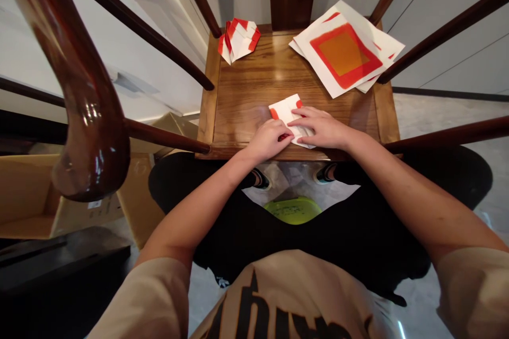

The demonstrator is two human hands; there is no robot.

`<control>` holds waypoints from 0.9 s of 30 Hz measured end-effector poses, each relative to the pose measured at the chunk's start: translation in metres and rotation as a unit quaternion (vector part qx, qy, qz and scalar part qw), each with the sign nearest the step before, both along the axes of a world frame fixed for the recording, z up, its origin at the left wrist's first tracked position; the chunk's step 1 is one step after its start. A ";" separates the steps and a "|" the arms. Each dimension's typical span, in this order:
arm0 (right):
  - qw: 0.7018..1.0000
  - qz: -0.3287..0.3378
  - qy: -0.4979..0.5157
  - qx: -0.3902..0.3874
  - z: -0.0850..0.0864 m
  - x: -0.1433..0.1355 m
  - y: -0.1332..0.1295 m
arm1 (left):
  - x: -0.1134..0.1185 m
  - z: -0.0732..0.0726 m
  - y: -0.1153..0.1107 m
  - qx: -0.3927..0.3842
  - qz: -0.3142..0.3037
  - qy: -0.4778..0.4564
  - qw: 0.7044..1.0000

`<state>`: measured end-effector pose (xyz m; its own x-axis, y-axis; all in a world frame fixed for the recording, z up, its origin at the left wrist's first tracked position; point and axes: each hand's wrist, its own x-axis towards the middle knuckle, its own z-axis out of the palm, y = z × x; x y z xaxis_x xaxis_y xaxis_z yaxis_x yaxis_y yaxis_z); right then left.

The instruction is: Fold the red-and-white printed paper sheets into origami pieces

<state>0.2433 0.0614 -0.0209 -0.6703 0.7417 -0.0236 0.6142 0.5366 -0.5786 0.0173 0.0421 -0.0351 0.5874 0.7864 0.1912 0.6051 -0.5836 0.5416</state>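
A folded white paper with red patches [285,109] lies near the front edge of a wooden chair seat [248,100]. At its lower left corner my left hand [270,137] is closed, thumb and fingers pinching the paper's edge. My right hand [320,127] rests over the paper's right side with its fingers spread and pressing on it. Both hands cover parts of the folds. Farther back at the left of the seat stands a red and white folded paper piece [239,39].
Several white sheets with red and orange squares [345,55] are stacked at the seat's back right. Chair spindles [167,140] and a curved armrest [91,116] surround the seat. A cardboard box [91,217] stands at left; a green object [293,211] lies on the floor below.
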 end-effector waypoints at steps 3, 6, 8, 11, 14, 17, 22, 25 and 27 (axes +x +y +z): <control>1.000 -0.008 -0.003 -0.014 0.001 -0.001 0.005 | -0.001 0.005 0.010 -0.005 -0.007 0.003 1.000; 1.000 -0.008 -0.004 -0.023 0.002 -0.001 0.003 | 0.000 0.009 0.011 -0.013 -0.022 0.011 1.000; 1.000 -0.006 -0.006 -0.024 0.002 0.000 0.001 | 0.000 0.010 0.010 -0.013 -0.026 0.016 0.999; 1.000 -0.008 -0.011 -0.024 0.001 0.000 0.000 | -0.001 0.009 0.008 -0.011 -0.021 0.019 1.000; 1.000 -0.012 -0.012 -0.027 -0.001 0.000 0.000 | 0.000 0.007 0.006 -0.008 -0.011 0.021 1.000; 0.999 -0.015 -0.009 -0.030 -0.001 0.000 0.000 | 0.001 0.006 0.005 -0.007 -0.006 0.024 1.000; 0.999 -0.017 -0.013 -0.033 0.000 0.000 -0.001 | 0.002 0.008 0.003 -0.014 -0.002 0.022 1.000; 0.999 -0.010 -0.006 -0.043 -0.001 0.001 0.001 | 0.002 0.007 0.003 -0.011 -0.001 0.016 1.000; 0.999 0.001 -0.002 -0.051 -0.003 0.002 0.002 | 0.001 0.006 0.003 -0.005 0.000 0.013 1.000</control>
<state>0.2455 0.0633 -0.0235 -0.6718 0.7339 -0.1009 0.6149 0.4766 -0.6283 0.0185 0.0446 -0.0294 0.5926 0.7876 0.1688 0.6184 -0.5791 0.5313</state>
